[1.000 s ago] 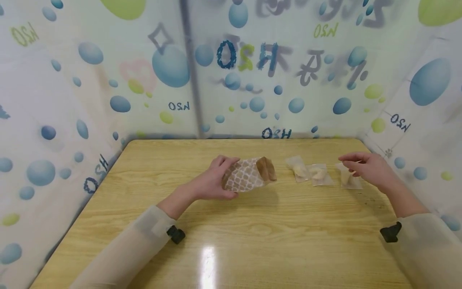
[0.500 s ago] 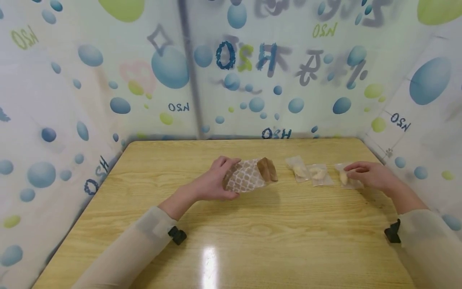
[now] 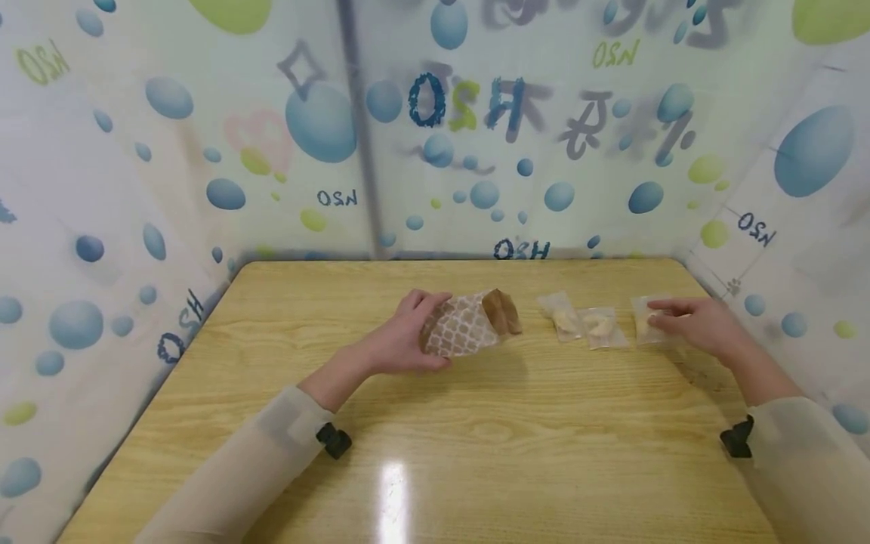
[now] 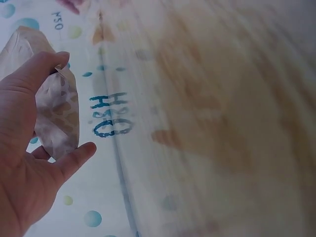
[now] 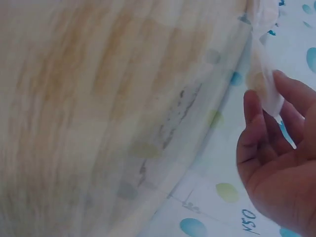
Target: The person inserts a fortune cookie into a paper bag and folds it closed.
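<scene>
My left hand (image 3: 401, 340) grips a brown paper bag (image 3: 462, 326) with a white lattice pattern, thumb and fingers on opposite sides. The bag lies on its side with its plain brown mouth (image 3: 501, 313) facing right. At the right, my right hand (image 3: 707, 329) pinches a small clear packet (image 3: 642, 323) with a pale piece inside. The right wrist view shows that packet (image 5: 261, 81) between the thumb and fingertips. Two similar packets lie between the hands: one tilted packet (image 3: 561, 317) nearer the bag, and another packet (image 3: 601, 329) beside it.
The wooden table (image 3: 421, 423) has a light glare near its front. Behind it and at both sides hang white curtains (image 3: 408, 174) printed with blue and green drops. Dark specks (image 3: 703, 378) mark the tabletop below the right hand.
My right hand has come down onto the rightmost packet, pinched it and shifted it slightly toward the back of the table. The left hand and bag have stayed nearly still.
</scene>
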{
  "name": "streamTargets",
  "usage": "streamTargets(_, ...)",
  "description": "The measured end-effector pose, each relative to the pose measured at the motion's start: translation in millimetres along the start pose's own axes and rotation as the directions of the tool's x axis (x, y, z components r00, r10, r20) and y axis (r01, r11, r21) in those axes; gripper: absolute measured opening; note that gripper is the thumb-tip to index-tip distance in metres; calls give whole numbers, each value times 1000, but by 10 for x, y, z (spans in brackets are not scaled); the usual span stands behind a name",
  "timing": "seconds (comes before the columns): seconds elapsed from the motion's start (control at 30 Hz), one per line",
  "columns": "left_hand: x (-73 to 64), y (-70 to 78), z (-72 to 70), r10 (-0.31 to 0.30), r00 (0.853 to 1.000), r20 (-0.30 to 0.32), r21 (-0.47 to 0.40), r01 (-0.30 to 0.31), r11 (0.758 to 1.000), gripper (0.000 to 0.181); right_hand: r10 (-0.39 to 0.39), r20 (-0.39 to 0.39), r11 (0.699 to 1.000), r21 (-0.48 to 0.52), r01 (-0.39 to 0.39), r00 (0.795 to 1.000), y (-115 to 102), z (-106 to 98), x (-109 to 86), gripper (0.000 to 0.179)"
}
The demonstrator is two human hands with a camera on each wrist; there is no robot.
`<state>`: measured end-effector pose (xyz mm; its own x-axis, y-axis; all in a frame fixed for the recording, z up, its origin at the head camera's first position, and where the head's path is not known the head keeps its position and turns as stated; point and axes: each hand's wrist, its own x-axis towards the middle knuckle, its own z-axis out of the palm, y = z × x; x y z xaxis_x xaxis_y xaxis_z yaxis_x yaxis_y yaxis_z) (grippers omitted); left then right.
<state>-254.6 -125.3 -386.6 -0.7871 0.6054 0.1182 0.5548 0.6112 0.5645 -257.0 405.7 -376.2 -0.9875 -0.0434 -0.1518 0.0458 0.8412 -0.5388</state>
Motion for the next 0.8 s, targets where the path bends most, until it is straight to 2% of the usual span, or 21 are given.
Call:
streamTargets(0.17, 20, 12, -14, -10, 1000, -3, -9, 10, 1000, 109, -35, -66, 992, 121, 43, 997, -211, -5, -76, 68)
streamTargets(0.33, 34, 4, -11, -12, 1000, -9, 1, 12, 1000, 109, -154, -15, 964, 215, 154, 988, -604, 83, -176, 58)
streamTargets(0.5, 31, -12, 5, -14, 1000, -10, -2, 14, 1000, 109, -275, 15, 932, 251, 262, 961, -995, 224, -287, 55)
streamTargets(0.7, 29, -37, 15, -21, 1000, -4, -3, 21, 1000, 111, -351, 30, 895, 303, 327, 936, -1366, 314, -395, 53)
streamTargets(0.8, 24, -46, 19, -21, 1000, -4, 1, 21, 1000, 112, -398, 58, 882, 299, 364, 916, -1521, 355, -428, 50)
